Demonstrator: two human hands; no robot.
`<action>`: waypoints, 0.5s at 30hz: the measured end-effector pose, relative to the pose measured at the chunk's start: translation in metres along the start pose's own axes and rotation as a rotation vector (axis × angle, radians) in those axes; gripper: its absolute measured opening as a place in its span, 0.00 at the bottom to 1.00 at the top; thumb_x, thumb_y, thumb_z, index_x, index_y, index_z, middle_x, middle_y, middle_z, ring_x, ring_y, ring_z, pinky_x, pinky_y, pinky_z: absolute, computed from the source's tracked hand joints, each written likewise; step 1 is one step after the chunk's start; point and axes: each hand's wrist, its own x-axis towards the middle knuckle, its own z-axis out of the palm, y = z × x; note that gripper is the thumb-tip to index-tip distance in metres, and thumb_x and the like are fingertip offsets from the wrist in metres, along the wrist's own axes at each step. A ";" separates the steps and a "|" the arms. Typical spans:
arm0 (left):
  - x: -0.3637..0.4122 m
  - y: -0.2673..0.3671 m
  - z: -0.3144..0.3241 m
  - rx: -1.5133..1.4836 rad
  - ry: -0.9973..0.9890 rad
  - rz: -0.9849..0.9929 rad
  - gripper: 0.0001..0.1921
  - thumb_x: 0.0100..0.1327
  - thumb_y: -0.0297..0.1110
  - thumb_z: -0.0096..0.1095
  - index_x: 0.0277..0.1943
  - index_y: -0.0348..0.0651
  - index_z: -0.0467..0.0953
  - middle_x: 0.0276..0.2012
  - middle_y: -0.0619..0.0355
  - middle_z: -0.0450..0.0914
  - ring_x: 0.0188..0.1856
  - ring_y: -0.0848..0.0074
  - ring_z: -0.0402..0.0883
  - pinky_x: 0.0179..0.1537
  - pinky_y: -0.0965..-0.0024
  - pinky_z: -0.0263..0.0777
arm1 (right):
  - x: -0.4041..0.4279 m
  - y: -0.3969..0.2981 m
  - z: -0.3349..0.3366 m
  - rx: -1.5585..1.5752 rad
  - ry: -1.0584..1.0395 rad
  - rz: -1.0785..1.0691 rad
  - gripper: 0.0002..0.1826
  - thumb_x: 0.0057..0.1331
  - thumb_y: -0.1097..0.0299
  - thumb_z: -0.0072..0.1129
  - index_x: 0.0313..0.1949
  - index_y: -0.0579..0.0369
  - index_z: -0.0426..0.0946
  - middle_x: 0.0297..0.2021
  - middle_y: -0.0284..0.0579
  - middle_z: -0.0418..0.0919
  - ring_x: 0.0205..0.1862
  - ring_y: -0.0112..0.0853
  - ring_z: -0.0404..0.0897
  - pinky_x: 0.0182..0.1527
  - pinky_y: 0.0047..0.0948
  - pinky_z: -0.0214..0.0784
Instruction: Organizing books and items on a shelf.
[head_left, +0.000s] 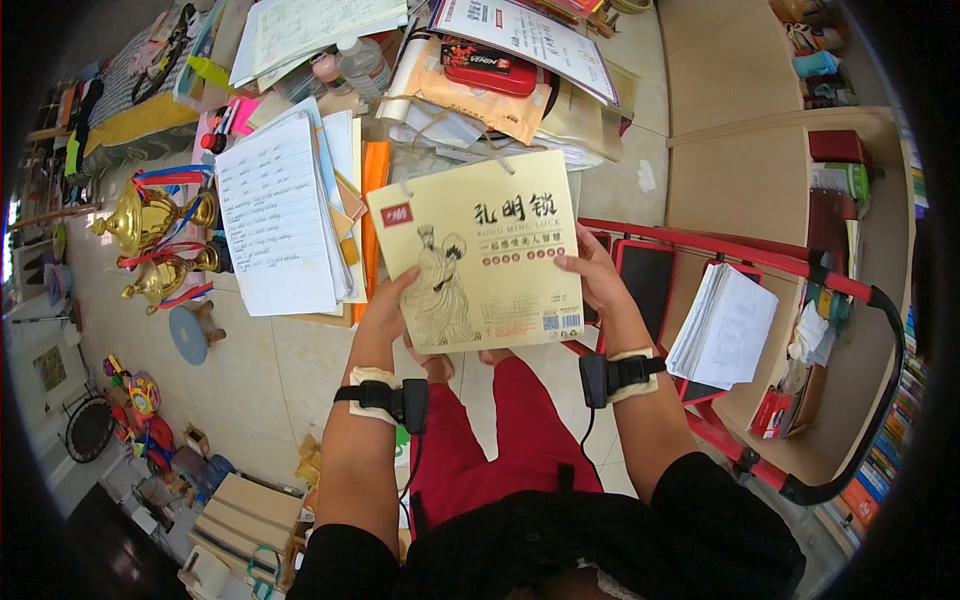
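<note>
Between my two hands is a flat, cream-coloured puzzle box (450, 262) with a small cord handle at its upper edge. A line drawing of a robed figure and printed writing cover the face turned up to me. My left hand (388, 304) grips its left edge, thumb on the front. On the right edge, my right hand (598, 271) holds it the same way. The fingers behind the box are hidden. Just left of the box lies a stack of handwritten sheets (274, 217) on the cluttered table.
Two gold trophies (139, 217) with ribbons stand at the table's left edge. Ahead are a clear plastic bottle (364, 67) and a red case (491, 79) on piled papers. A red-framed step ladder (840, 281) bearing a paper stack (724, 326) stands right, before wooden shelving (739, 172).
</note>
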 end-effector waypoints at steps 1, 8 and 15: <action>-0.006 -0.003 -0.002 -0.033 -0.006 0.014 0.25 0.58 0.28 0.59 0.58 0.31 0.62 0.51 0.48 0.72 0.50 0.62 0.74 0.51 0.62 0.70 | -0.007 -0.004 0.002 0.000 0.002 -0.003 0.48 0.45 0.81 0.67 0.64 0.63 0.49 0.55 0.48 0.66 0.56 0.33 0.68 0.57 0.31 0.60; -0.063 0.005 0.016 0.120 -0.117 0.197 0.30 0.48 0.16 0.61 0.57 0.37 0.63 0.51 0.54 0.72 0.53 0.66 0.71 0.54 0.61 0.66 | -0.083 -0.065 0.027 -0.518 -0.250 -0.425 0.55 0.33 0.80 0.70 0.62 0.57 0.49 0.59 0.43 0.57 0.63 0.34 0.57 0.65 0.33 0.47; -0.087 0.031 0.006 0.978 -0.008 0.650 0.27 0.51 0.25 0.66 0.55 0.38 0.67 0.51 0.55 0.72 0.51 0.70 0.72 0.49 0.68 0.70 | -0.113 -0.073 0.039 -1.160 -0.082 -0.946 0.47 0.43 0.68 0.71 0.60 0.55 0.51 0.57 0.51 0.57 0.61 0.42 0.60 0.62 0.37 0.55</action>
